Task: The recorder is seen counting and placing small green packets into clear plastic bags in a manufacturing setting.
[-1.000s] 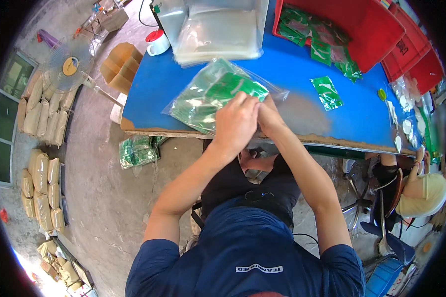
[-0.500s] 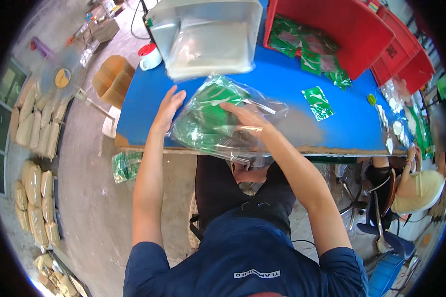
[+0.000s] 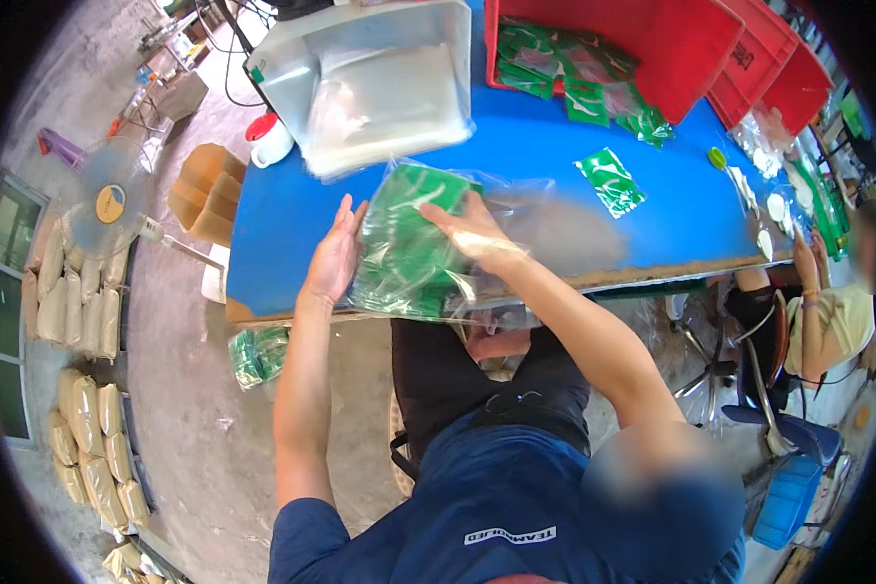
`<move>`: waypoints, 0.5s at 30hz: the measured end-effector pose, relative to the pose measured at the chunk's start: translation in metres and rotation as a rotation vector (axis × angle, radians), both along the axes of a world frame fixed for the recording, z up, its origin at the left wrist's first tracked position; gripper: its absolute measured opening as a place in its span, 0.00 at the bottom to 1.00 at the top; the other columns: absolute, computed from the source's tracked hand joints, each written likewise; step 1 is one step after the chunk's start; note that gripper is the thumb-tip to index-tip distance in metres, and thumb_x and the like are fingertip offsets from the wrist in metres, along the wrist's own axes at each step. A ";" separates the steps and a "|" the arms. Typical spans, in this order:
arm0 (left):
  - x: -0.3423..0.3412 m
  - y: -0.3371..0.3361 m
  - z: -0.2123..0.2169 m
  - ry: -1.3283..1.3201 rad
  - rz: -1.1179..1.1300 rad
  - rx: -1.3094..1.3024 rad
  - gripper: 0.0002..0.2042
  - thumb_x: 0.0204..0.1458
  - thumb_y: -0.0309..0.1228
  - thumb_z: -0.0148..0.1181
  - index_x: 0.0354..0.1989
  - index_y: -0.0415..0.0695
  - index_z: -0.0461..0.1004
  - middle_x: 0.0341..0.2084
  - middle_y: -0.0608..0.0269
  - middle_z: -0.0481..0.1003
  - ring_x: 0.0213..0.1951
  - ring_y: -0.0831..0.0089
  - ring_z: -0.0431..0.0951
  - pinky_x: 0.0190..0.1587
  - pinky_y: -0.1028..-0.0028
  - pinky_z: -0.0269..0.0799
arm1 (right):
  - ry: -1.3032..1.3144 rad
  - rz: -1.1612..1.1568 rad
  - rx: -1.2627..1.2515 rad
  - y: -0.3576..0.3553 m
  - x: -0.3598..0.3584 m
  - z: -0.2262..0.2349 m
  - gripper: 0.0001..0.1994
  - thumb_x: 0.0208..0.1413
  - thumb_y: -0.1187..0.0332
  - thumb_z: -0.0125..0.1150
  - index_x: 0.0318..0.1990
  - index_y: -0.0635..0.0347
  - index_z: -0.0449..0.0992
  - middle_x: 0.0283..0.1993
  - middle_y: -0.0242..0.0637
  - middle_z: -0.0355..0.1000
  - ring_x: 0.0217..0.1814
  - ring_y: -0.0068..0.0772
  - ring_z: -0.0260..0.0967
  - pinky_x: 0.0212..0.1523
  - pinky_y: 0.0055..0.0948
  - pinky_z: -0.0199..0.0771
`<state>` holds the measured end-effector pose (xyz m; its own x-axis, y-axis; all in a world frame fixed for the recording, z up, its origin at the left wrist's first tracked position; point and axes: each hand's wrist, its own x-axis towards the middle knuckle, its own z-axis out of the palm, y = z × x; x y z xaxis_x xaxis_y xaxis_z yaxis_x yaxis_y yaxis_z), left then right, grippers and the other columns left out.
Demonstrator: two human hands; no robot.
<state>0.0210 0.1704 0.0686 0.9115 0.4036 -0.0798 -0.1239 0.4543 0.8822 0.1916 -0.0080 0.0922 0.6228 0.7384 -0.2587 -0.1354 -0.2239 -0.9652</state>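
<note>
A clear plastic bag (image 3: 521, 200) with green packets (image 3: 414, 234) in it lies over the near edge of the blue table, in front of my body. My right hand (image 3: 477, 236) grips the bag from the right, its thumb over the green face and its other fingers partly hidden by the film. Along the bag's left edge stands my left hand (image 3: 335, 255), fingers stretched out and palm turned toward the bag, holding nothing. The bag's loose clear end spreads to the right, past my right hand.
Behind the bag, a translucent bin (image 3: 292, 68) holds a stack of clear bags (image 3: 389, 107). A red crate (image 3: 642, 49) with green packets lies at the back right; a single green packet (image 3: 609, 182) is nearer. A mug (image 3: 271, 139) stands left. A co-worker (image 3: 832, 321) sits right.
The green packets and bag sit squarer and flatter between my hands, with less loose film on the left. My left hand has closed in on the bag's edge. The whole view has shifted slightly.
</note>
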 end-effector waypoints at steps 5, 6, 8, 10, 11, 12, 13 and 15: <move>0.008 -0.012 0.003 0.163 0.033 0.221 0.34 0.67 0.45 0.42 0.77 0.50 0.38 0.75 0.58 0.44 0.74 0.60 0.45 0.74 0.58 0.31 | -0.217 -0.078 -0.073 -0.004 -0.001 -0.003 0.42 0.56 0.47 0.64 0.64 0.77 0.56 0.57 0.60 0.70 0.64 0.50 0.67 0.64 0.35 0.64; 0.010 -0.017 0.007 0.082 0.005 0.093 0.37 0.66 0.46 0.46 0.76 0.47 0.34 0.75 0.57 0.42 0.75 0.64 0.39 0.74 0.60 0.31 | -0.142 -0.041 -0.157 -0.002 0.004 0.000 0.43 0.57 0.47 0.64 0.65 0.78 0.55 0.57 0.61 0.70 0.65 0.50 0.66 0.64 0.36 0.64; 0.009 -0.013 0.003 0.098 0.027 0.115 0.37 0.67 0.45 0.46 0.76 0.47 0.34 0.75 0.57 0.43 0.75 0.64 0.39 0.74 0.60 0.31 | -0.120 0.092 -0.294 0.001 0.014 0.005 0.46 0.58 0.49 0.63 0.69 0.78 0.46 0.58 0.63 0.69 0.66 0.51 0.65 0.62 0.37 0.66; 0.007 -0.018 0.004 0.115 0.047 0.071 0.36 0.67 0.45 0.45 0.76 0.46 0.36 0.75 0.58 0.43 0.75 0.64 0.38 0.74 0.63 0.31 | -0.086 0.039 -0.137 -0.034 -0.005 -0.003 0.45 0.59 0.51 0.62 0.69 0.79 0.45 0.58 0.63 0.69 0.65 0.51 0.66 0.61 0.38 0.68; 0.008 -0.015 0.004 0.112 0.056 0.081 0.36 0.67 0.45 0.45 0.76 0.46 0.36 0.75 0.58 0.43 0.75 0.64 0.38 0.74 0.63 0.31 | -0.054 -0.025 0.017 -0.045 -0.012 -0.003 0.45 0.60 0.52 0.61 0.69 0.79 0.44 0.59 0.63 0.68 0.64 0.52 0.67 0.59 0.39 0.69; 0.008 -0.010 0.004 0.108 0.021 0.167 0.35 0.67 0.45 0.44 0.76 0.46 0.38 0.75 0.57 0.42 0.75 0.64 0.38 0.74 0.63 0.31 | -0.252 0.024 -0.005 -0.038 -0.009 -0.012 0.42 0.62 0.53 0.58 0.68 0.80 0.44 0.55 0.66 0.70 0.60 0.58 0.70 0.58 0.42 0.70; 0.009 -0.014 -0.001 0.117 -0.053 0.236 0.34 0.67 0.45 0.44 0.76 0.46 0.39 0.75 0.57 0.42 0.75 0.64 0.38 0.74 0.63 0.32 | -0.433 0.040 -0.053 -0.042 -0.013 -0.025 0.40 0.64 0.55 0.55 0.68 0.80 0.43 0.51 0.70 0.72 0.55 0.65 0.72 0.56 0.45 0.71; 0.009 -0.009 0.003 0.148 -0.070 0.257 0.33 0.67 0.42 0.45 0.76 0.44 0.41 0.75 0.57 0.43 0.75 0.64 0.40 0.74 0.65 0.34 | -0.463 0.119 -0.227 -0.031 -0.030 -0.013 0.40 0.66 0.50 0.49 0.69 0.78 0.43 0.47 0.71 0.72 0.53 0.71 0.70 0.55 0.47 0.71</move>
